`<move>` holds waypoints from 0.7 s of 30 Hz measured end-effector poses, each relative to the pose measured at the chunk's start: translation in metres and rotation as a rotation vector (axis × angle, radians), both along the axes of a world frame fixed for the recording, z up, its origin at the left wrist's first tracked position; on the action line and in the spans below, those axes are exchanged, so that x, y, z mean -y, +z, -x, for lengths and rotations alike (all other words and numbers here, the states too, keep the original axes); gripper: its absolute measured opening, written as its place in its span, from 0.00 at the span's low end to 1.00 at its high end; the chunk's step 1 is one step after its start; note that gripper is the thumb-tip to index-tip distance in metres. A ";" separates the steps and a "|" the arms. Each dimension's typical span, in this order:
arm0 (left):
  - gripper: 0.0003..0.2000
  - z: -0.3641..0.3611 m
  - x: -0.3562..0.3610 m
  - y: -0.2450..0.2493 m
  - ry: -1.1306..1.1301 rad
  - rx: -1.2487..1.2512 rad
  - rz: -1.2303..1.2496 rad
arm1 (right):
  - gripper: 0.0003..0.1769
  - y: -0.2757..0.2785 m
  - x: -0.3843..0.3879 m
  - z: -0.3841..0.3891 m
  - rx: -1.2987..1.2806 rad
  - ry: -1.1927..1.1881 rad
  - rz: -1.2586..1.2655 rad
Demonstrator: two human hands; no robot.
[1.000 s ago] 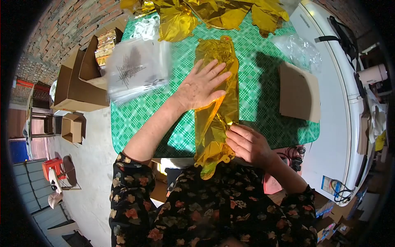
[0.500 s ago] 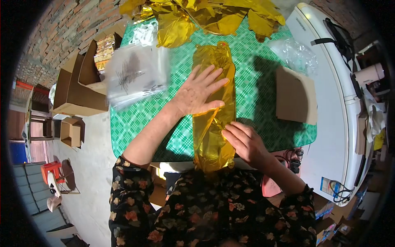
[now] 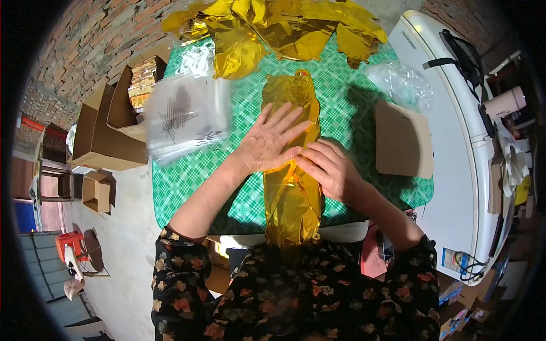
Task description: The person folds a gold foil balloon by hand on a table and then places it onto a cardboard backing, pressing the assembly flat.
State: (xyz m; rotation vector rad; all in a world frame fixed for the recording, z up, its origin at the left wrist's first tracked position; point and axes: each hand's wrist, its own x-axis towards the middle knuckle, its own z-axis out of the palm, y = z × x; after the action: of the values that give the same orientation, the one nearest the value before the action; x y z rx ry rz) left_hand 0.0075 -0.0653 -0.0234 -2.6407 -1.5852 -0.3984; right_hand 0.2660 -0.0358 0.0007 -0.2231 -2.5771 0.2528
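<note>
A flat gold foil balloon (image 3: 290, 204), folded into a long strip, runs from the middle of the table over its front edge towards my body. My left hand (image 3: 266, 142) lies on it palm down, fingers spread, pressing on the strip's middle. My right hand (image 3: 333, 173) is at the strip's right edge, close to my left thumb, with its fingers bent together on the foil. Its fingertips seem to pinch a fold there, partly hidden. Creases run across the foil below my hands.
More gold foil balloons (image 3: 307, 34) are heaped at the table's far edge. Clear plastic bags (image 3: 187, 108) and white string (image 3: 197, 59) lie at left, beside cardboard boxes (image 3: 102, 139). A cardboard piece (image 3: 404, 139) and crumpled clear plastic (image 3: 401, 82) lie at right, near a white freezer (image 3: 449, 170).
My right hand has moved up along the strip's right edge to beside my left thumb. My left hand stays flat on the foil. The whole view has shifted slightly.
</note>
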 end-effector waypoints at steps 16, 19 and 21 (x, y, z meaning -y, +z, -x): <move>0.35 -0.003 0.001 0.003 0.019 0.016 0.024 | 0.22 -0.015 -0.071 -0.007 -0.115 -0.272 0.194; 0.36 -0.003 0.001 0.004 0.023 0.013 0.034 | 0.19 -0.025 -0.122 0.024 -0.185 -0.325 0.382; 0.37 -0.004 0.001 0.004 0.032 -0.001 0.041 | 0.18 -0.023 -0.138 0.038 -0.109 -0.361 0.514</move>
State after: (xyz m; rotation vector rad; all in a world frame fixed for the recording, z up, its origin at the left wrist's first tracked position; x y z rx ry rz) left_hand 0.0113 -0.0666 -0.0192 -2.6410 -1.6504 -0.3671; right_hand 0.2281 0.1024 -0.0222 -0.8243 -2.2663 0.7618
